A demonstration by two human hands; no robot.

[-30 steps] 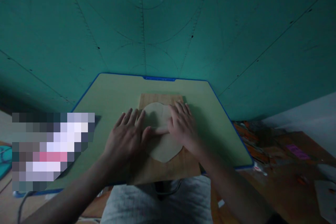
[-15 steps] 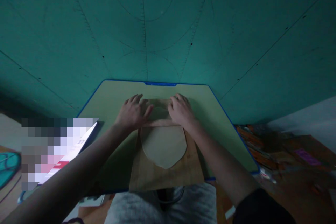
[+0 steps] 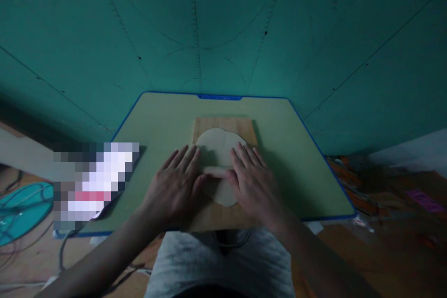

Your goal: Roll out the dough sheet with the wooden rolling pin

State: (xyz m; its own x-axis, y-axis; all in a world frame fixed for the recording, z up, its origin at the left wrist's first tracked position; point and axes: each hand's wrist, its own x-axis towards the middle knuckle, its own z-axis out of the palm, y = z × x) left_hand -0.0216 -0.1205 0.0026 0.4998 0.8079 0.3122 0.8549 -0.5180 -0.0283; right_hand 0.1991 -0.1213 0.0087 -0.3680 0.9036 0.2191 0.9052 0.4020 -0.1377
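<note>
A flat sheet of pale dough [image 3: 217, 145] with a rounded, uneven outline lies on a wooden board [image 3: 226, 124]. Across the dough runs a slim rolling pin [image 3: 214, 172]; only its middle shows between my hands. My left hand [image 3: 178, 179] lies over the pin's left end, palm down with fingers stretched forward. On the right end rests my right hand [image 3: 254, 178], likewise flat, its fingers spread over the dough's right edge. Both pin ends are hidden beneath the palms.
The board lies on a pale green table [image 3: 167, 116] with a blue rim, up against a green wall [image 3: 223, 23]. At the table's left stands a lit screen [image 3: 101, 181], mostly pixelated. Cables and a turquoise round object [image 3: 28, 212] are on the floor at left.
Both hands and the rolling pin have come back toward my body, from the board's far end to the dough's middle. The dough's far part now shows. My fingers have straightened.
</note>
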